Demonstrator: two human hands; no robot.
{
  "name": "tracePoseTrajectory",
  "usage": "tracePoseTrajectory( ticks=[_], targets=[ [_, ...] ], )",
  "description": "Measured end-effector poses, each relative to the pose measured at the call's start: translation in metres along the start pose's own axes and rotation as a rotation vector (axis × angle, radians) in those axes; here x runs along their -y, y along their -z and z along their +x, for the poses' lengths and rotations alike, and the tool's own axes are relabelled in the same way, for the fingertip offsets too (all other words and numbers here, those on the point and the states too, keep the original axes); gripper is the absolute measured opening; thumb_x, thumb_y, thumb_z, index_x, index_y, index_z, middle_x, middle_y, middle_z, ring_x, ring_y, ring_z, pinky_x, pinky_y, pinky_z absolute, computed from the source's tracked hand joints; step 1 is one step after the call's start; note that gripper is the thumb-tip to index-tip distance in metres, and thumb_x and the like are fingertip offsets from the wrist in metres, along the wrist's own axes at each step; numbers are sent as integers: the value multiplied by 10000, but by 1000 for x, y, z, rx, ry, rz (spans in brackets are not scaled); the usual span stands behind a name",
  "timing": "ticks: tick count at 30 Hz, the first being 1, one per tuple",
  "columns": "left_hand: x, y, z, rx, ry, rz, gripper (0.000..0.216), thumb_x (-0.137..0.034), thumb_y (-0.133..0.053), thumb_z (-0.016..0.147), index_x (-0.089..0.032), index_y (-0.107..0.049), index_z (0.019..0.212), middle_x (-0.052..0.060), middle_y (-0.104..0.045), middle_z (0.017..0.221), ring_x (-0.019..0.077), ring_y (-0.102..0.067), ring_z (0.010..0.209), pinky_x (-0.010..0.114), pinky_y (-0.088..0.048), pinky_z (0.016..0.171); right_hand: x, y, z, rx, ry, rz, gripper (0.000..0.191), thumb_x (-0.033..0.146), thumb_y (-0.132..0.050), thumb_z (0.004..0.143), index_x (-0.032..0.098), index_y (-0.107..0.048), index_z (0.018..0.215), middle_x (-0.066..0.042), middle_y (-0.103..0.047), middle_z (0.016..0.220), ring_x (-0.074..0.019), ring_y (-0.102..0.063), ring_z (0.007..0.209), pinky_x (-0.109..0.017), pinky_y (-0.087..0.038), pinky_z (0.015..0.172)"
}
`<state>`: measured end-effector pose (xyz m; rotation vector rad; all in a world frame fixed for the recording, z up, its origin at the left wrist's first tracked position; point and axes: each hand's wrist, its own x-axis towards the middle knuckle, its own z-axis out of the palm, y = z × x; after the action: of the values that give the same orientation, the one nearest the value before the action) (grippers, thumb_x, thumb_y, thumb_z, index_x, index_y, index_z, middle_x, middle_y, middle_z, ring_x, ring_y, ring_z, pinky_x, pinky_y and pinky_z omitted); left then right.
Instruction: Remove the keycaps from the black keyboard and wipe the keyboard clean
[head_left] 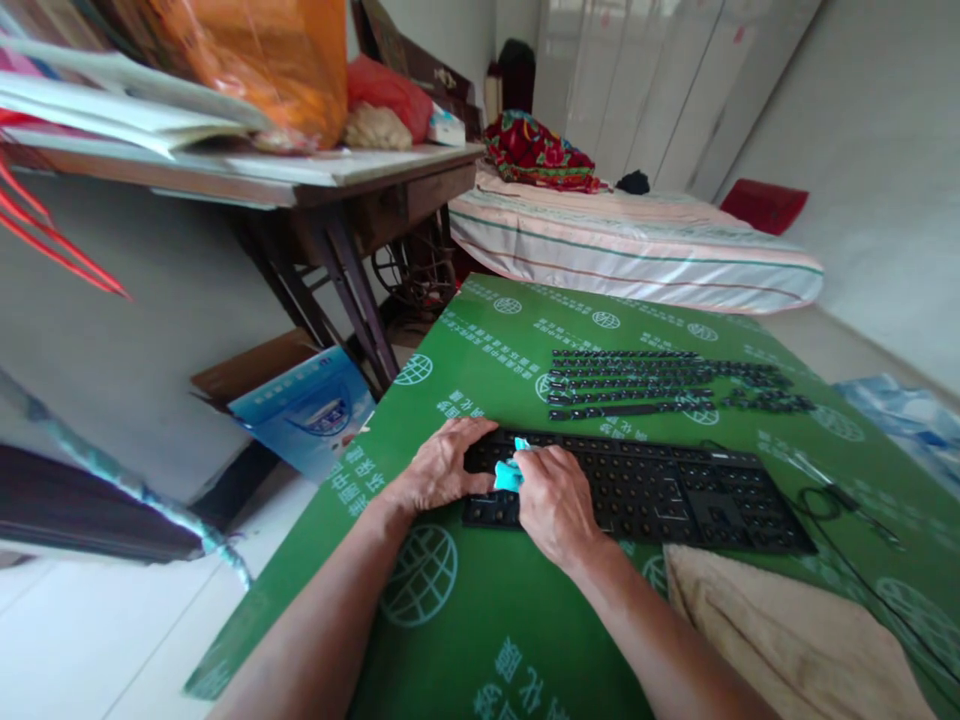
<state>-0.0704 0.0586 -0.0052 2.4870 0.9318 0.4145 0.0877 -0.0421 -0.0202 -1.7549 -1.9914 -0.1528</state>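
A black keyboard [637, 490] with its keycaps off lies slantwise on the green table, its bare key posts showing. My left hand [446, 468] holds its left end, with the fingers at the far edge and the thumb nearer me. In my right hand [553, 495], closed fingers pinch a small turquoise piece [508, 475] against the left part of the keyboard. The fingers partly hide that piece, and its exact kind cannot be made out. Beyond the keyboard, the loose black keycaps [630, 375] are laid out in rows, with a looser cluster at their right.
A screwdriver [814, 468] and a black cable [862, 570] lie right of the keyboard. A folded beige cloth [780, 630] is at the near right. Left of the green table [465, 360] stand a cluttered desk [315, 175] and a blue box [304, 410]; a bed [637, 235] is behind.
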Motion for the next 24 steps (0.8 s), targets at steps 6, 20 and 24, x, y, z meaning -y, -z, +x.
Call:
tracePoseTrajectory(
  ticks=[6, 20, 24],
  targets=[
    [4, 2, -1, 18, -35, -43, 618, -405, -654, 680, -163, -507, 1229, 123, -568, 1245, 280, -495, 1167, 409, -371, 1014, 11, -1, 6, 46, 30, 14, 173, 60, -491, 818, 163, -604, 899, -70, -643, 850, -204, -515, 834, -309, -381, 796],
    [9, 6, -1, 59, -114, -53, 639, -393, -602, 700, -99, -469, 1252, 170, -534, 1285, 294, -458, 1221, 421, -367, 1029, 36, -4, 28, 151, 21, 32, 154, 112, -441, 839, 162, -586, 855, -69, -659, 856, -213, -529, 823, -328, -374, 759],
    [11, 9, -1, 83, -108, -84, 619, -392, -565, 726, -106, -458, 1265, 158, -524, 1301, 284, -447, 1232, 407, -370, 1028, 41, -2, 35, 210, 1, 61, 140, 128, -460, 826, 159, -589, 873, -79, -669, 887, -204, -551, 844, -321, -379, 766]
  ],
)
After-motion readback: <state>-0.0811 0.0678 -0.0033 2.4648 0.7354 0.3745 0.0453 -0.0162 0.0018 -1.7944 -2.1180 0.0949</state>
